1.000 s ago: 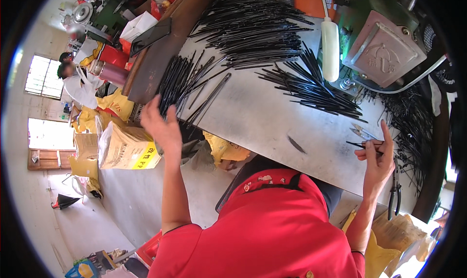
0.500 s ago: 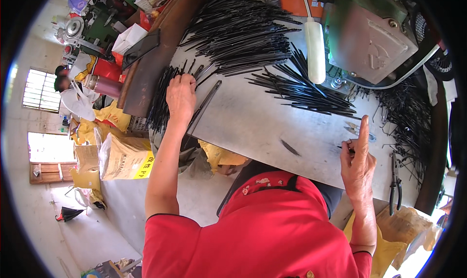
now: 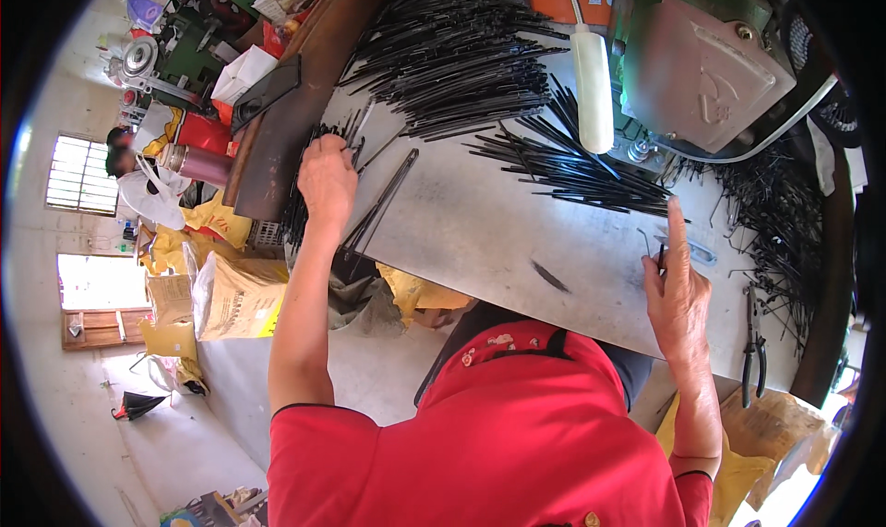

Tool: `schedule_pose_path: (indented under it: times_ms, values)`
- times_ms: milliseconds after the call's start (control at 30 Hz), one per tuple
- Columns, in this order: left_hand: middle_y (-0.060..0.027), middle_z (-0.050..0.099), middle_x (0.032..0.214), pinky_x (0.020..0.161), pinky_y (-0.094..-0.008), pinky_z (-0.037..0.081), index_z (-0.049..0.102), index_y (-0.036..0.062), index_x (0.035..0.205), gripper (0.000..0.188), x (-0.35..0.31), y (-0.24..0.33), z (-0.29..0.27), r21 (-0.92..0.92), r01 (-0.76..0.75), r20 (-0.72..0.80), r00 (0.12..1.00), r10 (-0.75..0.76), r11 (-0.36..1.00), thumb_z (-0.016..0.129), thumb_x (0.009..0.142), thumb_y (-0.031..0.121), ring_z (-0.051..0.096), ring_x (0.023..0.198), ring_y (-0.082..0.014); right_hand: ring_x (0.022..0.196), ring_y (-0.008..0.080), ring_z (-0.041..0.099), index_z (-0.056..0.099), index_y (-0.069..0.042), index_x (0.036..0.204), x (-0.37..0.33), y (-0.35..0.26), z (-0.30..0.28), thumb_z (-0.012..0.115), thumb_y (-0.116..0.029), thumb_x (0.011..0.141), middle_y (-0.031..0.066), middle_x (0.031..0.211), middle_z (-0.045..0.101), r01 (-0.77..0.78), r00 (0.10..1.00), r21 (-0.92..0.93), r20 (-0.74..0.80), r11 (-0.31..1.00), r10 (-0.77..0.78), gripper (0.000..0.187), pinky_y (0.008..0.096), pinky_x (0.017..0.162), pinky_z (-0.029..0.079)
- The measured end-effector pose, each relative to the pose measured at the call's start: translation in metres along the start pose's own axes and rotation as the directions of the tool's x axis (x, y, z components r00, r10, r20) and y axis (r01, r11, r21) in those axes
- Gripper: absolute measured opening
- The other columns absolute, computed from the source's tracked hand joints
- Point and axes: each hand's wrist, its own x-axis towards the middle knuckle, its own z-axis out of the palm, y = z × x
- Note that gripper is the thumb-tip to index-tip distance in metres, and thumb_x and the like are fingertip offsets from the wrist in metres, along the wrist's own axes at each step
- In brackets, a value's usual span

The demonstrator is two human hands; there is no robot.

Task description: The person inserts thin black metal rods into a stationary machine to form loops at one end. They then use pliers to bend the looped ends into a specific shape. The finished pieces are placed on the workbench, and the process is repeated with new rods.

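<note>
The left hand rests closed on a bundle of black rods at the worktop's left edge, gripping a few where they lie bunched and easy to gather. The right hand is well apart at the right edge, forefinger stretched out, pinning a thin bent wire flat beside a small metal piece. More rods fan out in a big pile near the green machine, within reach. Pliers lie just right of the right hand.
</note>
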Motion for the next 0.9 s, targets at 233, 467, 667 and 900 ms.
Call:
schedule_pose_path:
  times_ms: [233, 467, 667, 900]
  values:
    - [-0.0164, 0.062, 0.095, 0.08, -0.0421, 0.046, 0.062, 0.0039, 0.107, 0.028, -0.015, -0.01, -0.025, -0.028, 0.054, 0.115, 0.992, -0.05, 0.998, 0.065, 0.082, 0.016, 0.057, 0.094, -0.0348, 0.058, 0.0259, 0.06, 0.034, -0.016, 0.144, 0.001, 0.004, 0.005, 0.064, 0.005, 0.078, 0.0121, 0.068, 0.06, -0.076, 0.997, 0.057, -0.006, 0.995, 0.076, 0.076, 0.0377, 0.056, 0.05]
    - [-0.0224, 0.035, 0.144, 0.11, -0.0538, 0.02, 0.035, 0.0041, 0.141, 0.073, -0.066, 0.013, -0.011, -0.056, -0.005, 0.139, 0.99, 0.012, 0.998, 0.064, 0.083, 0.037, 0.028, 0.137, -0.0364, 0.06, 0.0259, 0.061, 0.062, -0.003, 0.102, -0.003, 0.011, 0.004, 0.067, -0.005, 0.081, 0.014, 0.076, 0.064, -0.178, 0.982, 0.177, 0.088, 0.968, 0.165, 0.022, 0.0333, 0.059, 0.049]
    - [-0.0111, 0.04, 0.145, 0.111, -0.0474, 0.024, 0.046, 0.0118, 0.137, 0.047, -0.049, -0.069, 0.018, 0.293, -0.063, 0.009, 0.998, 0.064, 0.954, 0.053, 0.091, 0.021, 0.034, 0.135, -0.0276, 0.061, 0.0253, 0.062, 0.064, -0.002, 0.092, 0.001, -0.001, -0.004, 0.067, -0.007, 0.081, 0.014, 0.078, 0.064, -0.191, 0.979, 0.164, 0.101, 0.968, 0.177, 0.013, 0.0333, 0.057, 0.048]
    - [-0.0113, 0.043, 0.143, 0.108, -0.0476, 0.026, 0.047, 0.0155, 0.137, 0.053, -0.044, -0.07, 0.02, 0.194, 0.037, 0.037, 0.998, -0.045, 0.98, 0.058, 0.084, 0.01, 0.038, 0.133, -0.0274, 0.06, 0.0252, 0.062, 0.063, -0.001, 0.092, -0.005, 0.001, -0.004, 0.066, -0.007, 0.082, 0.014, 0.08, 0.065, -0.203, 0.979, 0.211, 0.019, 0.956, 0.204, 0.012, 0.0329, 0.057, 0.049]
